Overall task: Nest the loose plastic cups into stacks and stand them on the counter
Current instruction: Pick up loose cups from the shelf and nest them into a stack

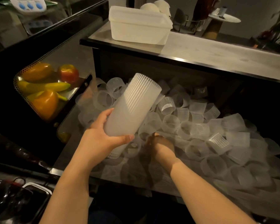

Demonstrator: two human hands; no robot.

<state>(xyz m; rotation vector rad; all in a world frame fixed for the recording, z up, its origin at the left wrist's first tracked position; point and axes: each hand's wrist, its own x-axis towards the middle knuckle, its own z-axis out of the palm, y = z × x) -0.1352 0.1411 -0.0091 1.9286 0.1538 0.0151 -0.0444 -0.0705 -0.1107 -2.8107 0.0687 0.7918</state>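
Dim counter drawer is brimming with loose cups [217, 141], where the right hand [160, 146] is reaching, grip unclear, while the left hand [102, 139] is gripping the light, slippery, crushable stack [132, 105] near its base, well below the counter [208, 49]

No text, label, brand or number can be read anywhere.

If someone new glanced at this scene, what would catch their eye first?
The tall stack of nested cups, held tilted by the left hand at centre. Below it, loose cups fill the drawer, where the right hand reaches in. At left, bright fruit glows behind glass.
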